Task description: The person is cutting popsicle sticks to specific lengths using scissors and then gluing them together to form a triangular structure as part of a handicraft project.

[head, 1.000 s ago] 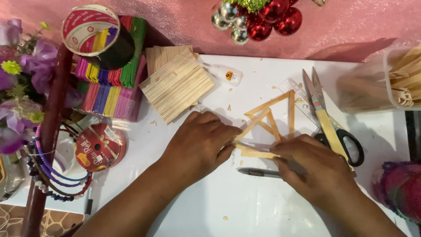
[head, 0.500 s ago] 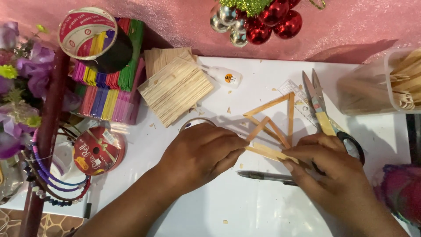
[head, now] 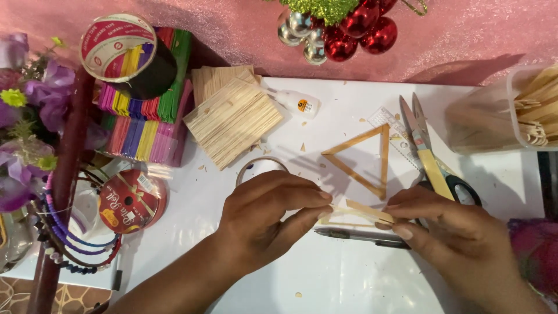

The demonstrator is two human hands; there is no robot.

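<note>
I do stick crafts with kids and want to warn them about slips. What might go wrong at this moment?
1. Both hands, left hand and right hand, pinch thin wooden sticks close together; they might slip or snap.
2. The scissors lie just beyond the right hand, so it may brush the blades.
3. The stick triangle sits close by and may get knocked.

The craft sticks (head: 360, 210) between my fingers are pale, matt bare wood, like the stack (head: 232, 119) at upper left. The baubles (head: 360, 26) up top shine glossy red and silver. The table (head: 325, 279) is smooth white; the scissor blades (head: 414, 119) are metal.
</note>
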